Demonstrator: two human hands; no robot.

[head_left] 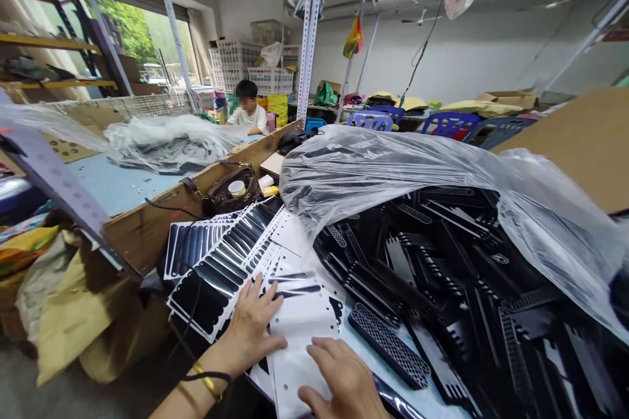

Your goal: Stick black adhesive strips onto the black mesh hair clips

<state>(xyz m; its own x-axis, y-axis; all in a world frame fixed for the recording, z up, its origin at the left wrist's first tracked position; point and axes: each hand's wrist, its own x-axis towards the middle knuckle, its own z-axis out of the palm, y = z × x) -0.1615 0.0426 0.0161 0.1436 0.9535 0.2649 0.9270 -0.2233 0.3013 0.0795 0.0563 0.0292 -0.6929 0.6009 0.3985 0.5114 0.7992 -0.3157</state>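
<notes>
Looking light and slippery (probably easily creased), the white sheet suits an edge grip; left hand and right hand both have fingers spread.

Right hand cut off below, cardboard (far right) cropped

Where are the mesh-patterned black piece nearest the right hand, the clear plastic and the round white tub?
Mesh-patterned black piece [388, 346]: head view, middle of its patterned face.
Clear plastic [393, 167]: head view, sheeting above the opening.
Round white tub [236, 188]: head view, top.
</notes>
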